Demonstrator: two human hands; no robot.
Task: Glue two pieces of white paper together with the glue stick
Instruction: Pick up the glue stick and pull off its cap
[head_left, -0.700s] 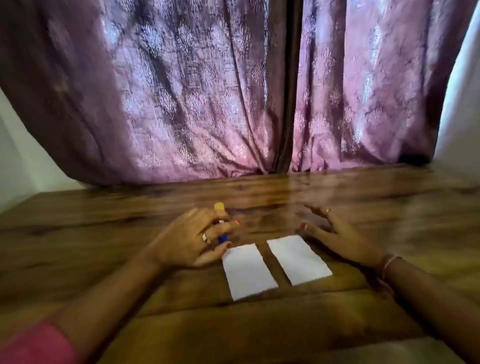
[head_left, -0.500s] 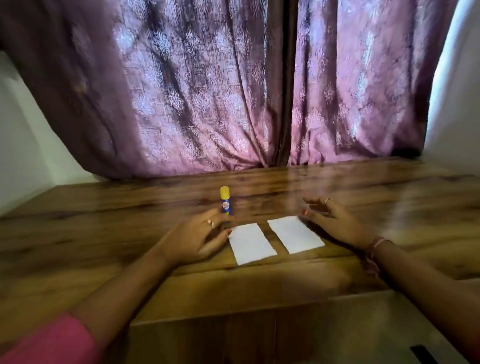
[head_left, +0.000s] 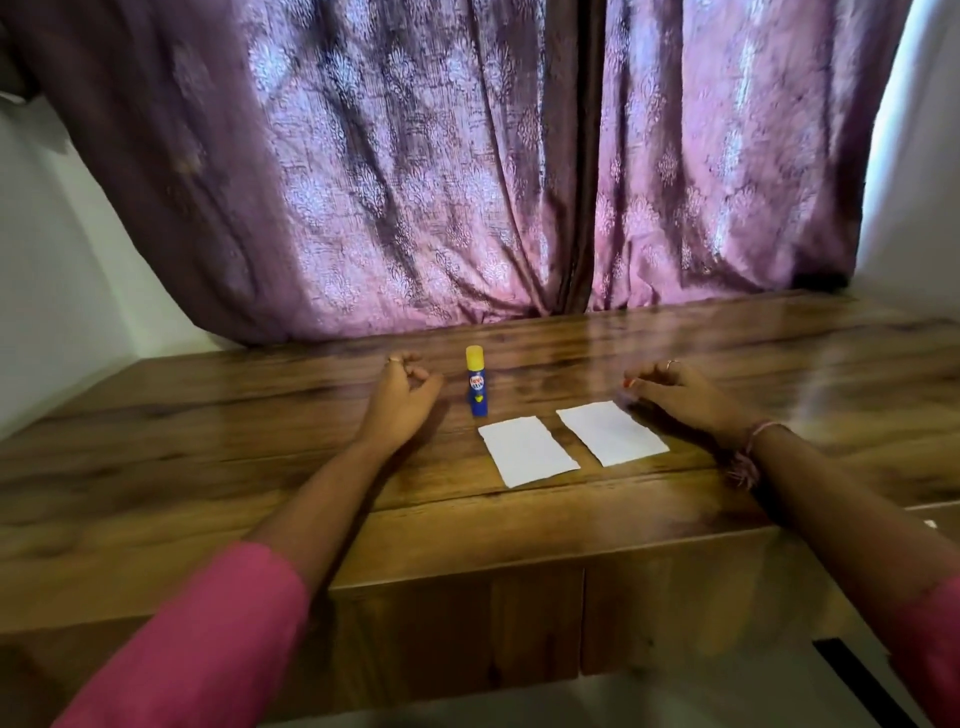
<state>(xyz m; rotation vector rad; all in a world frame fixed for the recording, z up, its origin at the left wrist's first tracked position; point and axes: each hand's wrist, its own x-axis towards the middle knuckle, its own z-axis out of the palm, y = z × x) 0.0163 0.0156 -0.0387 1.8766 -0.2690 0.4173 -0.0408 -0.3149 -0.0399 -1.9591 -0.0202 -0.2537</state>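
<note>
Upright blue, yellow-capped glue stick (head_left: 477, 388) between empty left grip (head_left: 402, 395), right grip (head_left: 675, 392), fingers loosely curled.

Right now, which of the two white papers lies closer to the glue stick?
The left paper: its far corner lies just beside the upright glue stick, while the right paper lies farther off.

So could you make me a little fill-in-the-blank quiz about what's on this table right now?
1. The glue stick stands upright with a ____ cap on top.
2. There are ____ pieces of white paper, the left paper and the right paper, lying flat on the wooden table.
3. The glue stick stands between the left hand and the ____ paper.
4. Neither the left hand nor the right hand holds ____.

Missing words: yellow; two; left; anything
</note>
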